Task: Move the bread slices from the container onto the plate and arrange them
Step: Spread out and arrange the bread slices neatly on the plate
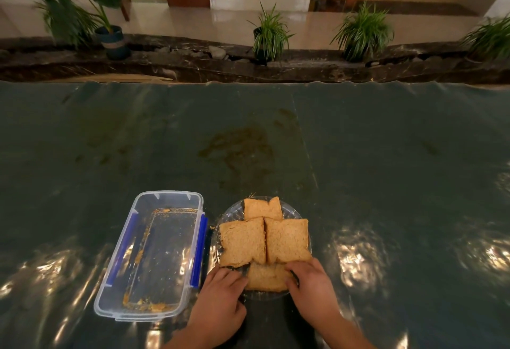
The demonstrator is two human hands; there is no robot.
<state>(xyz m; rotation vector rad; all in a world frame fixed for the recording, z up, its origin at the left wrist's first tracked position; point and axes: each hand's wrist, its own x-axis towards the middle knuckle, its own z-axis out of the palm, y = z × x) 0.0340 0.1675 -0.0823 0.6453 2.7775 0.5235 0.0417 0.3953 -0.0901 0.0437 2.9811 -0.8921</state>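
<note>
Dark glossy sheet (358,155) over table, wrinkled, w/ light glare & brownish smear mid-surface. Beyond far edge: dark marble ledge (303,67), potted plants (269,33), polished floor. Clear container (154,254) w/ blue clips at left, only crumbs inside, just beside clear plate (296,212). Four bread slices (242,241) on plate: one at far side, two side by side in middle, near slice (266,277) at front. Left hand (220,301) & right hand (311,282) flank near slice, fingertips curled on its L & R edges, pinching lightly.
</note>
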